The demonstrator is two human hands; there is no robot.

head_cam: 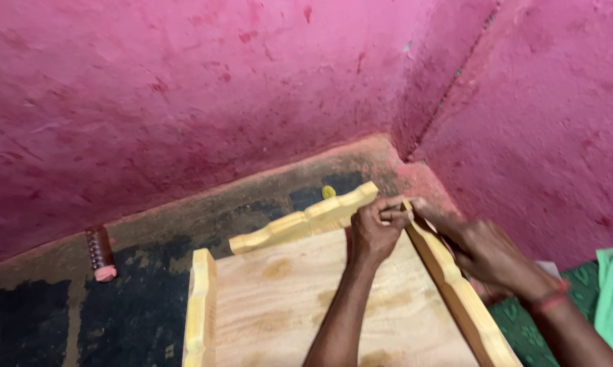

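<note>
Head view: both hands meet at the far right corner of a pale wooden tray on a dark floor, by pink walls.
Left hand (373,234): clenched on the end of the back rail (305,219), which runs left from it.
Right hand (480,248): grasping the top of the right rail (459,292), whose long axis runs toward the camera.
Left rail (201,309): upright, untouched.
Board (282,299): flat, grainy plywood.
Rails: scalloped, smooth, yellowish.
Roll (101,253): brown cylinder, well apart on the left.

A dark, stained floor (150,285) is seen below pink walls, on which a wooden framed panel (279,299), a small brown roll (101,253) and a yellow disc (328,191) near the corner are laid.
</note>
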